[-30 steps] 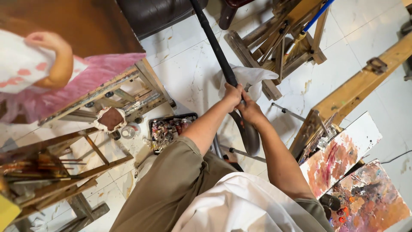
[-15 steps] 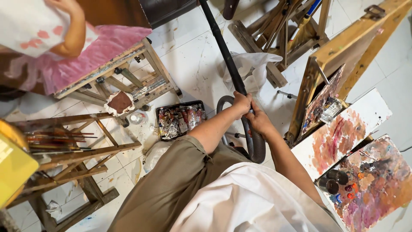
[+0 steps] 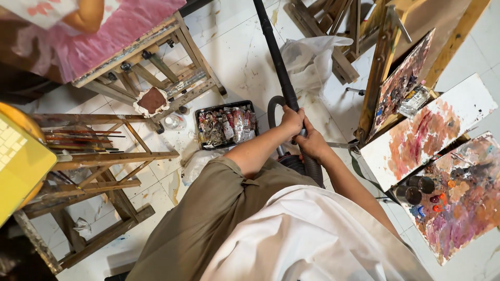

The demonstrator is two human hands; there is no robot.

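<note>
Both hands grip 1 black vacuum wand (image 3: 276,57) at frame centre: the left hand (image 3: 292,120) closed round it higher up, the right hand (image 3: 312,143) closed just below, touching the left. The wand runs toward 12 o'clock over white tiles (image 3: 239,57). A paint-tube tray (image 3: 226,125) lies at 9 o'clock of the hands, a white bag (image 3: 310,60) at 12, a palette (image 3: 458,198) at 4.

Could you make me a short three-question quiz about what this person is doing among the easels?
1. True or false: both hands grip the black vacuum tube.
2. Which lies just left of the left hand? A) tray of paint tubes B) a bucket C) a ladder
3. Name the paint-smeared thing right of the right hand.

Key: 1 true. 2 A. 3 The palette board.
</note>
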